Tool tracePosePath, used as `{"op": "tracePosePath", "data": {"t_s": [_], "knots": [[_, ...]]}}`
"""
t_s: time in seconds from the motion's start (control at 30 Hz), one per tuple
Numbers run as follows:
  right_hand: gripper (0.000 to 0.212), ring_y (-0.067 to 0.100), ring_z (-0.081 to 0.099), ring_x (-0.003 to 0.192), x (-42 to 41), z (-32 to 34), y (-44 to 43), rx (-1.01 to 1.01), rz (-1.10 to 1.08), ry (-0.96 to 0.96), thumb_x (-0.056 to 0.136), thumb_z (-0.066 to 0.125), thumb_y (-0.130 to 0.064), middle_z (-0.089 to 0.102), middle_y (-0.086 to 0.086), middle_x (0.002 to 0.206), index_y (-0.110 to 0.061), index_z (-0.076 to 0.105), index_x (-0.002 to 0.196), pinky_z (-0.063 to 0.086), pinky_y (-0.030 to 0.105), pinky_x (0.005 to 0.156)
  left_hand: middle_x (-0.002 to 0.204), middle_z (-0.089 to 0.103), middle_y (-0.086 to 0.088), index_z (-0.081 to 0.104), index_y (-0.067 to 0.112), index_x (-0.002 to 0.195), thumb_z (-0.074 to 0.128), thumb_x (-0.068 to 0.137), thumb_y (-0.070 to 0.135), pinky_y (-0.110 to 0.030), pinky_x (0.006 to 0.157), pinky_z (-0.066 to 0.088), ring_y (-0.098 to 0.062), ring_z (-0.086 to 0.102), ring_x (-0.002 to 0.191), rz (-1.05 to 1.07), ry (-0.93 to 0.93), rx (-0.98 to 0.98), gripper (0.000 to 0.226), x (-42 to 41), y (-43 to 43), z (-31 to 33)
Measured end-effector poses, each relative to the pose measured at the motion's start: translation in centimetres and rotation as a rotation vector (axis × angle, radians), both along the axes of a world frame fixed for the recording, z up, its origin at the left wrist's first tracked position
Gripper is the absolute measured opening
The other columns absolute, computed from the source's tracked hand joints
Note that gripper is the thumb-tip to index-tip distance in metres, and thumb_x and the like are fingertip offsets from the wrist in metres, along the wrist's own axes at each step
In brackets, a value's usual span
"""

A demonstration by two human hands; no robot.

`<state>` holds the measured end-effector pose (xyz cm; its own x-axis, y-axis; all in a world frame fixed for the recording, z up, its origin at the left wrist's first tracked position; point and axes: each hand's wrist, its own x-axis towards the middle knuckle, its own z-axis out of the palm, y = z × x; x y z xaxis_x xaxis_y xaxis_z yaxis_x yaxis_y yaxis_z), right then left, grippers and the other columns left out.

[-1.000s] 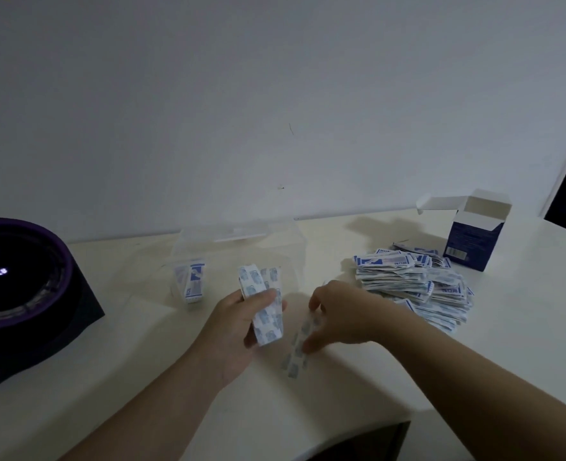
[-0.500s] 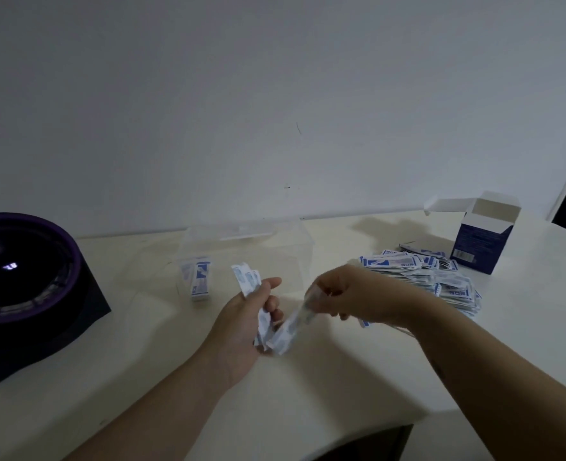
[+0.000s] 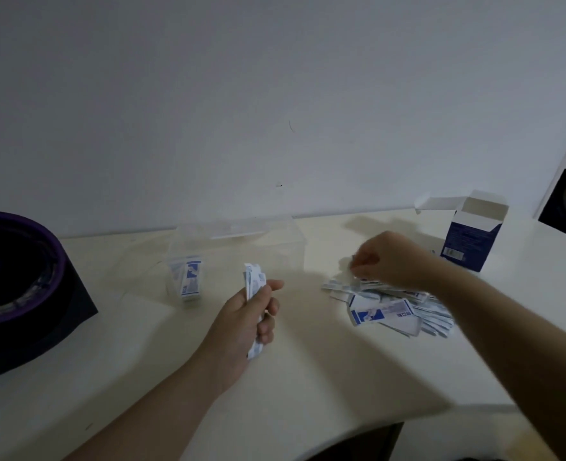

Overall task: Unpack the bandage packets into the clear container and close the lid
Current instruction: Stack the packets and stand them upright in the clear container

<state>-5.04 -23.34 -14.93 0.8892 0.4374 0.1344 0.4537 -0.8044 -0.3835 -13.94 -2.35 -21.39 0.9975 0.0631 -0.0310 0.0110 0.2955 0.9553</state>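
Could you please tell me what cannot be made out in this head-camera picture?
Head view:
- Right hand: motion-blurred above the packet pile; whether it pinches a packet is unclear.
- Held packets: the left hand covers most of them; count unclear.
- Clear container: dim light; lid position unclear.
- Blue box: print too small.
- Purple-rimmed object: cut by the left edge.

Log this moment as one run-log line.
left hand: holds bandage stack | right hand: over loose pile, grip blurred | clear container: few packets inside | carton: open
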Motion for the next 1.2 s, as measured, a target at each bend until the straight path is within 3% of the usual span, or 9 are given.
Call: {"op": "tracePosePath", "data": {"t_s": [0.1,0.17,0.23,0.33,0.43,0.77,0.9,1.03,1.2], "knots": [[0.013,0.003,0.053,0.058,-0.2,0.8,-3.2,-0.367,-0.015,0.081,0.083,0.066,-0.02,0.062,-0.005,0.067,-0.012,0.074,0.088,0.039,0.008,0.058,0.058,0.047,0.005,0.058,0.01,0.101,0.037,0.1,0.012,-0.015,0.04,0.025,-0.004,0.029,0.04,-0.007,-0.001,0.002,0.022,0.2,-0.1,-0.2],[0.025,0.011,0.054,0.07,-0.6,0.7,-4.4,-0.634,-0.026,0.124,0.08,0.067,-0.029,0.063,0.001,0.079,-0.01,0.072,0.096,0.038,0.014,0.062,0.058,0.046,0.004,0.058,0.01,0.1,0.037,0.1,0.012,-0.015,0.04,0.025,-0.004,0.029,0.041,-0.004,-0.011,0.015,0.022,0.1,-0.1,-0.2],[0.037,0.013,0.055,0.084,-0.9,0.0,-5.1,-0.765,-0.015,0.158,0.079,0.069,-0.036,0.064,0.001,0.095,-0.012,0.067,0.106,0.041,0.018,0.072,0.059,0.046,0.004,0.058,0.01,0.1,0.037,0.1,0.013,-0.015,0.041,0.025,-0.004,0.029,0.041,0.0,-0.016,0.022,0.022,0.2,-0.2,-0.3],[0.056,0.014,0.049,0.1,-1.3,-0.8,-5.3,-0.684,-0.013,0.184,0.077,0.071,-0.038,0.056,0.001,0.119,-0.02,0.053,0.127,0.042,0.024,0.09,0.059,0.046,0.004,0.059,0.011,0.101,0.036,0.1,0.013,-0.016,0.041,0.026,-0.004,0.03,0.041,0.009,-0.016,0.032,0.022,0.1,-0.3,-0.4],[0.06,0.017,0.049,0.112,-1.1,-1.1,-5.3,-0.606,-0.028,0.151,0.079,0.071,-0.038,0.054,0.0,0.126,-0.023,0.049,0.132,0.04,0.027,0.094,0.058,0.047,0.005,0.058,0.011,0.101,0.036,0.1,0.013,-0.015,0.04,0.027,-0.003,0.03,0.041,0.014,-0.015,0.033,0.022,-0.1,-0.4,-0.3],[0.027,0.01,0.057,0.077,0.2,-3.2,-3.7,-0.387,-0.097,0.107,0.077,0.067,-0.033,0.066,-0.004,0.089,-0.019,0.068,0.1,0.046,0.018,0.068,0.057,0.047,0.005,0.059,0.011,0.1,0.036,0.1,0.013,-0.014,0.038,0.028,-0.003,0.03,0.04,0.019,-0.001,0.027,0.023,-0.2,-0.4,-0.2],[0.019,0.014,0.063,0.076,-0.2,-4.3,-3.0,-0.351,-0.15,0.001,0.078,0.063,-0.025,0.068,-0.001,0.084,-0.017,0.069,0.094,0.057,0.027,0.072,0.058,0.047,0.005,0.059,0.011,0.101,0.036,0.101,0.013,-0.015,0.039,0.028,-0.003,0.031,0.04,0.02,0.004,0.03,0.023,-0.3,-0.3,-0.2],[0.02,0.016,0.056,0.076,-0.6,-4.3,-3.7,-0.393,-0.138,-0.079,0.087,0.053,-0.025,0.065,0.001,0.093,-0.016,0.065,0.101,0.046,0.022,0.066,0.06,0.046,0.003,0.059,0.011,0.101,0.036,0.101,0.013,-0.015,0.039,0.027,-0.004,0.03,0.041,0.021,0.004,0.033,0.023,-0.3,-0.2,-0.2],[0.016,0.018,0.05,0.072,-0.3,-2.2,-5.5,-0.396,-0.214,0.003,0.089,0.051,-0.013,0.053,0.002,0.08,-0.005,0.061,0.097,0.039,0.021,0.062,0.058,0.047,0.005,0.06,0.012,0.099,0.037,0.1,0.012,-0.015,0.04,0.027,-0.004,0.03,0.042,0.021,0.001,0.047,0.023,-0.1,-0.3,-0.3]]}}
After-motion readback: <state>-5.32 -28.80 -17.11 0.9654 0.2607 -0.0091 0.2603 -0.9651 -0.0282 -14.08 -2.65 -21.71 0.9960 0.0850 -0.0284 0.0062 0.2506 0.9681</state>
